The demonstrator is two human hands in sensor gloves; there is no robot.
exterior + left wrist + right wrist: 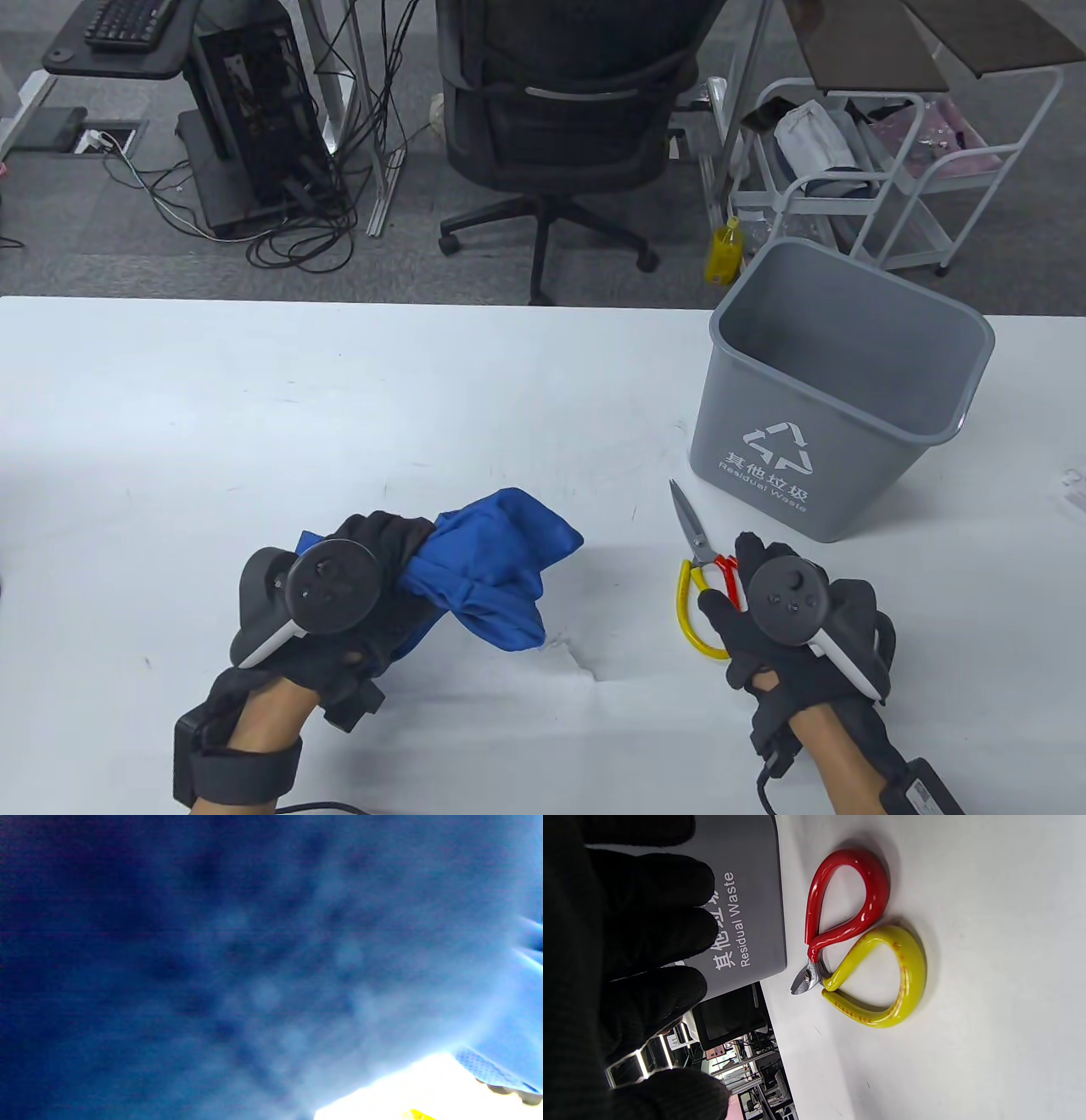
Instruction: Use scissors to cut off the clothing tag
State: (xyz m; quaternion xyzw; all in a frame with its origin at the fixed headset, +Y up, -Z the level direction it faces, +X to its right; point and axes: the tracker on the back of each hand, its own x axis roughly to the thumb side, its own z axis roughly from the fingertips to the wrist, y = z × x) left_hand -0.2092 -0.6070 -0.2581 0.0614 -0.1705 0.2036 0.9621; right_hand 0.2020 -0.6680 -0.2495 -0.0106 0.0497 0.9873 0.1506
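Note:
A crumpled blue garment [501, 569] lies on the white table [339, 407] at the front left. My left hand [394, 548] grips its left end in a fist. The blurred blue cloth [254, 963] fills the left wrist view. No clothing tag shows in any view. Scissors [694, 543] with one red and one yellow handle lie shut on the table, blades pointing away. My right hand [731, 579] hovers just over the handles. In the right wrist view its spread fingers [653, 925] hang clear of the red handle [848, 895] and the yellow handle [886, 993], touching neither.
A grey waste bin [836, 399] marked "Residual Waste" stands right behind the scissors, also in the right wrist view [751, 878]. An office chair [560, 110], a computer tower and a wire cart stand beyond the table's far edge.

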